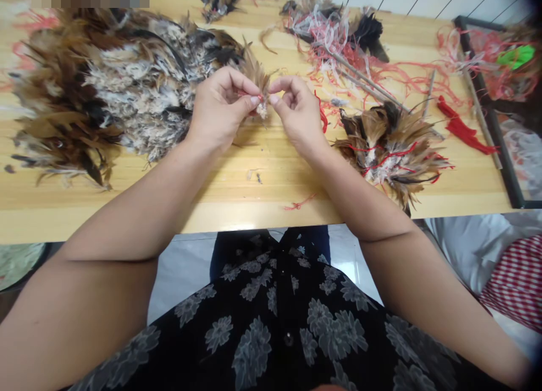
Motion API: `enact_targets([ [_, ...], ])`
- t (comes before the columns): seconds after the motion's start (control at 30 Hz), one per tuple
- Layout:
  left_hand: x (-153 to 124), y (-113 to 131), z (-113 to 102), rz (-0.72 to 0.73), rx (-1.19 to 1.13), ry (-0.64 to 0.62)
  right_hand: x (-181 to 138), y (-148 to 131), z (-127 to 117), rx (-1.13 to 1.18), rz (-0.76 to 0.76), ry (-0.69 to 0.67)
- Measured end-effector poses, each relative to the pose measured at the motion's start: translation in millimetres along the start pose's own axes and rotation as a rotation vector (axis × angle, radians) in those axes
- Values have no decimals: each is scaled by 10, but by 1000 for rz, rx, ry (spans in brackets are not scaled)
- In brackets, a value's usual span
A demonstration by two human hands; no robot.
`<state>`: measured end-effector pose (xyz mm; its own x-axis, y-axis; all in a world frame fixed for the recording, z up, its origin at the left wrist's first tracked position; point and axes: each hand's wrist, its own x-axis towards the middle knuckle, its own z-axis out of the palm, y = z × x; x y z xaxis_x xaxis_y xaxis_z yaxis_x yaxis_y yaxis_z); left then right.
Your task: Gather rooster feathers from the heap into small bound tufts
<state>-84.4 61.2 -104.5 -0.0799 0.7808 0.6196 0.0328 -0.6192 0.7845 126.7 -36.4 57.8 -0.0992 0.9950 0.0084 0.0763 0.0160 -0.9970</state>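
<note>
Brown feathers fan upward from a small tuft (256, 72) held above the counter (237, 207), between the person's two hands and just right of a large feather heap (139, 92). The left hand (218, 106) has its grip clamped on the tuft's pale lower end, thumb against forefinger, with a bit of red at the fingertips. The right hand (298, 109) is just beside it, thumb and forefinger curled close at the tuft's other side; whether its grip is closed on anything, I cannot tell.

A loop of red thread (324, 119) lies by the right wrist. Nearer the right forearm is a smaller feather pile (389, 148) with red strands across it, and beyond that a red thread bundle (460, 126). Farther back, thin sticks (371, 86) lie by a pink and white string tangle (324, 35). At the far right, a black-framed tray (511, 182) holds more string and something bright green (515, 57). A red scrap (300, 203) lies near the front edge.
</note>
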Motion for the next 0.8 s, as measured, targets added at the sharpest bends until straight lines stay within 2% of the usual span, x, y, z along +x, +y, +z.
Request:
enact_targets([
  [0.2, -18, 70, -35, -63, -73, -47, 73, 137, -59, -108, -97, -105],
  [0.33, -23, 214, -2, -96, -89, -95, 136, 235, -77, -131, -177, -109],
  [0.43, -48, 511, 84, -154, -123, -85, 196, 298, -96, -235, -243, -105],
  [0.6, -136, 1147, 281, -369, -137, 5, 212, 289, -113, -517, -346, -147],
  [0.7, -163, 1338, 341, -430, -149, 13, 162, 196, -108, -643, -335, -186],
  [0.8, -182, 1414, 341, -512, -144, -10, 114, 110, -98, -729, -299, -227],
])
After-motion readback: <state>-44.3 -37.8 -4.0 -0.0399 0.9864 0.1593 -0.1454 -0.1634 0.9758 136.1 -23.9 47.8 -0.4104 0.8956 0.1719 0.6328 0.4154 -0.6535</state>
